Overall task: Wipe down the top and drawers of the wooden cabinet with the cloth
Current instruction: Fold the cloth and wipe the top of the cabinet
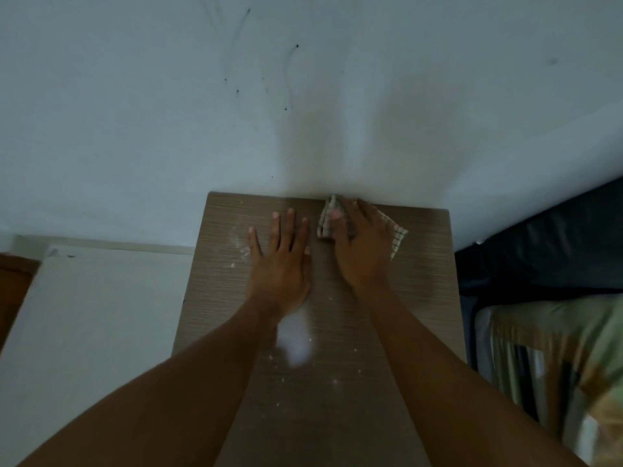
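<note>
The wooden cabinet top (421, 271) fills the middle of the view, seen from above, with pale dust specks and a bright glare patch near its centre. My left hand (278, 261) lies flat on the wood with its fingers spread, holding nothing. My right hand (360, 244) presses a checked cloth (328, 220) against the top at the back edge, close to the wall. Part of the cloth sticks out to the right of that hand. The drawers are out of sight below the top.
A pale wall (303, 96) with dark scuff marks rises right behind the cabinet. A dark cushion or mattress (546, 244) and patterned bedding (553, 358) sit close on the right. White floor (101, 315) lies on the left, with a brown wooden edge (13, 284) at the far left.
</note>
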